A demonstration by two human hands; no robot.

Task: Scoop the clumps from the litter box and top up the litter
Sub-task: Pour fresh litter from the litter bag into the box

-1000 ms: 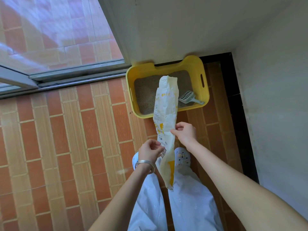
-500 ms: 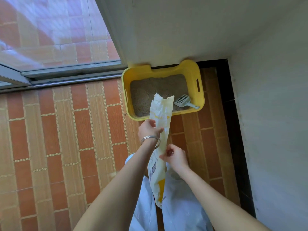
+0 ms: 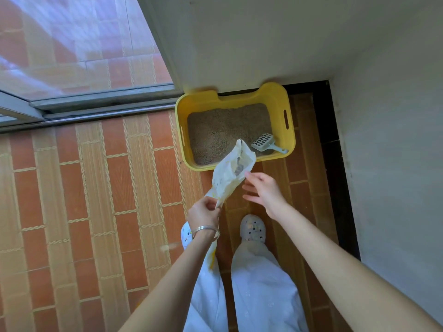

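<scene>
A yellow litter box (image 3: pixel 278 97) stands on the floor against the wall, filled with beige litter (image 3: pixel 223 130). A pale slotted scoop (image 3: pixel 265 142) lies in its near right corner. My left hand (image 3: pixel 203 213) grips a white and yellow litter bag (image 3: pixel 230 176) at its middle; the bag's open mouth points up toward the box's near rim, and its lower end hangs behind my left wrist. My right hand (image 3: pixel 262 190) is open, fingers spread, just right of the bag with a fingertip near its edge.
Red and tan floor tiles (image 3: pixel 96 200) spread to the left. A sliding glass door track (image 3: pixel 103 104) runs at the upper left. White walls (image 3: pixel 383 140) close the back and right sides. My feet in pale shoes (image 3: pixel 253 230) stand below the box.
My right hand has let go of the bag and moved up to its right side, fingers spread. My left hand has slid lower on the bag. The bag's mouth has tilted toward the box.
</scene>
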